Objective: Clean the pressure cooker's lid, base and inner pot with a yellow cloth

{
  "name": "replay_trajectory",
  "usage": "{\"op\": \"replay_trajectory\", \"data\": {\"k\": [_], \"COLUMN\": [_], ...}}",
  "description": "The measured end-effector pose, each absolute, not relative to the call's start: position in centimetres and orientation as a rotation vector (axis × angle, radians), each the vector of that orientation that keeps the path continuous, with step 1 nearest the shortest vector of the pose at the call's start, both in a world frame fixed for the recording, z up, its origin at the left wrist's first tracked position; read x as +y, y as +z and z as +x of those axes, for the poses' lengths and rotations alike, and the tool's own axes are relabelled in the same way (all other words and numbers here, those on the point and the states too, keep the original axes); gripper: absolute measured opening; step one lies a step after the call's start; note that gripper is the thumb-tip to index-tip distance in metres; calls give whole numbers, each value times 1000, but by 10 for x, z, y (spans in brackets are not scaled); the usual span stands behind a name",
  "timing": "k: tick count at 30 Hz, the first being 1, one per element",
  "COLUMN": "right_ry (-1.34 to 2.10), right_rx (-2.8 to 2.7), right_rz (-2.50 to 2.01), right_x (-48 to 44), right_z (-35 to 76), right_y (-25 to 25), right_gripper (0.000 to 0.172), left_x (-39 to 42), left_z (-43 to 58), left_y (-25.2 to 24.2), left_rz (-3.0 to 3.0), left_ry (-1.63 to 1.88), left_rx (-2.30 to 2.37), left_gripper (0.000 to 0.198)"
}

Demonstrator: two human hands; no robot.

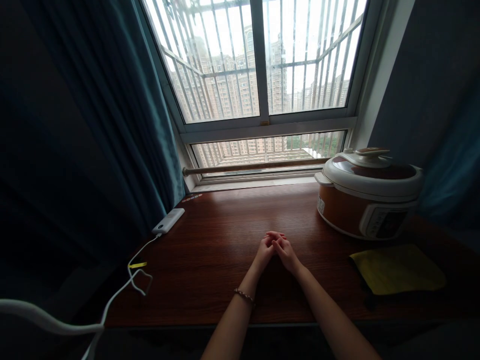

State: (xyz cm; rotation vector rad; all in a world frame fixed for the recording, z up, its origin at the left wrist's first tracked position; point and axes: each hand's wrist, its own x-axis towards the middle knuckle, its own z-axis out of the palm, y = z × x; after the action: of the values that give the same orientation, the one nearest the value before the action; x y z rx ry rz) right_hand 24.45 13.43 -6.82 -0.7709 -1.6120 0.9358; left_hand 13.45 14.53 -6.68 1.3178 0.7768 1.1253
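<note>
My left hand (264, 248) and my right hand (286, 253) rest together on the brown wooden table (225, 245), near the middle of the view. Their fingers are closed and overlap one another at the tips. No object shows in either hand. A beaded bracelet (244, 295) circles my left wrist. To the right lies a yellow-green cloth (399, 270), apart from my hands. Behind it stands a white and orange-brown electric cooker (369, 197) with its lid on.
At the left edge of the table, a white power strip (169, 221) has a white cable (112, 300) trailing toward the lower left, with a yellow tag (138, 265) beside it. Blue curtains (123, 110) hang on the left. A barred window (264, 65) rises behind the table.
</note>
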Motion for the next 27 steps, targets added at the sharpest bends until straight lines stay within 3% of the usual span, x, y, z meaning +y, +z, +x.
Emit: {"op": "replay_trajectory", "data": {"k": [22, 27], "right_ry": [942, 899], "right_rx": [-1636, -1774], "right_rz": [-801, -923], "right_x": [133, 108], "right_z": [242, 258], "right_y": [-62, -44], "right_gripper": [41, 52], "left_x": [143, 126], "left_z": [134, 132], "left_y": [-65, -60], "left_rz": [1412, 1560], "left_ry": [1138, 1159], "left_rx": [805, 852], "left_gripper": [44, 51]}}
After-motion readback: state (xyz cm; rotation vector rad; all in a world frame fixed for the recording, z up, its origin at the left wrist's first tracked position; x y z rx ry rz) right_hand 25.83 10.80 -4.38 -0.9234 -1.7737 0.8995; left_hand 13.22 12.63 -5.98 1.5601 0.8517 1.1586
